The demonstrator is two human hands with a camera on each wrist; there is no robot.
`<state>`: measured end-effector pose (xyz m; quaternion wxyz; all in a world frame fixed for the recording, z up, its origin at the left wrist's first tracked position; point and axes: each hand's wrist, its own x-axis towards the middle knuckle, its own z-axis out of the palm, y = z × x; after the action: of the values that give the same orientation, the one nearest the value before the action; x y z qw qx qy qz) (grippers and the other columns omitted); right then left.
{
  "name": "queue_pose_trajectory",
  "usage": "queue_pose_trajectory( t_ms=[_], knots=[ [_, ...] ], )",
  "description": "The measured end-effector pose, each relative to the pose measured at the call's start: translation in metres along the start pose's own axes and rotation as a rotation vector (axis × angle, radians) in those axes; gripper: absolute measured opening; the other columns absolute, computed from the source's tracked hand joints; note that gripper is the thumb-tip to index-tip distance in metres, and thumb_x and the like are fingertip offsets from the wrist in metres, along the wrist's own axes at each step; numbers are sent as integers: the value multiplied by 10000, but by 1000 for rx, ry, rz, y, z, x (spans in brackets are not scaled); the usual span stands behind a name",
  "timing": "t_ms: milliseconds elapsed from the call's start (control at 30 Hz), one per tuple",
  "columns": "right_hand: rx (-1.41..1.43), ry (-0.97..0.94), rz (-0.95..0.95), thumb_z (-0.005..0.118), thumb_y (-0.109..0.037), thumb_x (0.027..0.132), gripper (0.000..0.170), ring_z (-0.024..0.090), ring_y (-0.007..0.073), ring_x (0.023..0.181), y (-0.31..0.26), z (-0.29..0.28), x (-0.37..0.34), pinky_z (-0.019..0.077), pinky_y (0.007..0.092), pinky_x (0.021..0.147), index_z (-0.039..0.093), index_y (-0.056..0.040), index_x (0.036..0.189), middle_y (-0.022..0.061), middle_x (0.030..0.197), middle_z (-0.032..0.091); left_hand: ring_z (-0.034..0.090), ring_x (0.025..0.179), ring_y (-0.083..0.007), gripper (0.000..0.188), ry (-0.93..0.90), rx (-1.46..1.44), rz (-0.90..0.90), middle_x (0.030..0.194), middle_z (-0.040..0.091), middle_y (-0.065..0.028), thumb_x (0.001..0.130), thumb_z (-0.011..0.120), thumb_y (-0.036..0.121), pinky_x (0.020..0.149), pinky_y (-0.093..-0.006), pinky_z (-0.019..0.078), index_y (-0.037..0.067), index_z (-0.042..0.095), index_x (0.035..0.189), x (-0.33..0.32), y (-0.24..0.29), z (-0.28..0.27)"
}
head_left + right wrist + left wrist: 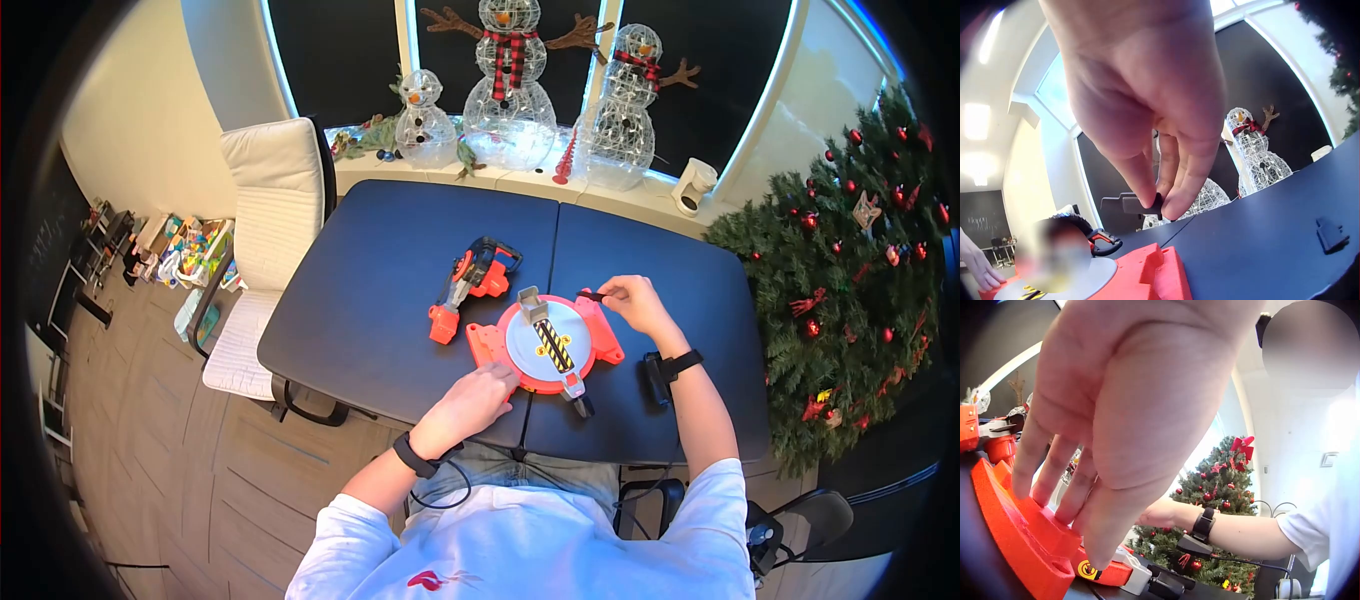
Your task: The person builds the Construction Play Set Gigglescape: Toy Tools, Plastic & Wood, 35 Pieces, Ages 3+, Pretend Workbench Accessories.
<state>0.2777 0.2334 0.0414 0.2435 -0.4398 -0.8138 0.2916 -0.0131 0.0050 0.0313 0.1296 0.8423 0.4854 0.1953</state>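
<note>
A red toy saw base (490, 343) with a grey round turntable (522, 347) lies on the dark table; a black-and-yellow striped strip crosses the turntable. My left hand (478, 398) rests on the base's left front edge, its fingers (1054, 465) extended onto the red plastic. Just above the base's far right side, my right hand (632, 300) pinches a small dark piece (1127, 204) between thumb and fingertips. A grey bracket (533, 303) stands up at the back of the turntable, and a grey-and-black handle (576, 392) sticks out at its front.
A red, grey and black toy saw head (465, 285) lies left of the base. Another small black piece (1333, 236) lies on the table (370, 290) to the right. Wire snowmen (508, 120) line the window ledge, with a decorated tree (850, 270) at right and a white chair (270, 200) at left.
</note>
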Motion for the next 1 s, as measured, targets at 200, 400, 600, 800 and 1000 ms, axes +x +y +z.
queue_pose_trajectory(
  t_ms=[200, 400, 600, 800, 1000],
  knots=[
    [161, -83, -50, 745, -23, 900, 206, 771, 233, 864, -23, 31, -6, 611, 356, 794, 769, 21, 1099, 162, 937, 790, 641, 1154, -321, 381, -14, 7, -2, 1140, 671, -144, 806, 824, 120, 986, -411, 553, -22, 675, 1127, 1, -5, 4],
    [87, -378, -169, 718, -10, 938, 261, 775, 264, 862, -81, 43, -51, 623, 372, 811, 710, 24, 1197, 197, 998, 765, 705, 991, -371, 345, 14, -194, -169, 1064, 742, -180, 899, 785, 185, 846, -466, 574, -3, 704, 1177, 5, 8, -23],
    [-8, -64, -54, 709, 31, 870, 236, 741, 205, 732, -14, 11, -49, 599, 341, 673, 755, 12, 1100, 134, 868, 757, 703, 986, -394, 349, 27, -168, -144, 1061, 743, -197, 896, 793, 186, 846, -483, 569, 7, 698, 1180, 3, 5, -19],
    [-57, -126, 352, 757, 28, 807, 153, 749, 209, 680, 76, -30, -38, 611, 349, 660, 771, 19, 960, 132, 778, 767, 692, 1020, -404, 376, -23, -146, -104, 1063, 733, -206, 879, 805, 179, 883, -487, 558, 5, 678, 1187, 3, 5, -18],
    [-113, -62, 484, 832, -60, 815, 170, 745, 189, 657, 93, -36, -30, 615, 333, 627, 761, 32, 939, 138, 782, 764, 689, 1015, -409, 380, -57, -108, -110, 1040, 731, -212, 869, 811, 176, 880, -492, 558, -7, 676, 1173, 3, 9, -21]
  ],
)
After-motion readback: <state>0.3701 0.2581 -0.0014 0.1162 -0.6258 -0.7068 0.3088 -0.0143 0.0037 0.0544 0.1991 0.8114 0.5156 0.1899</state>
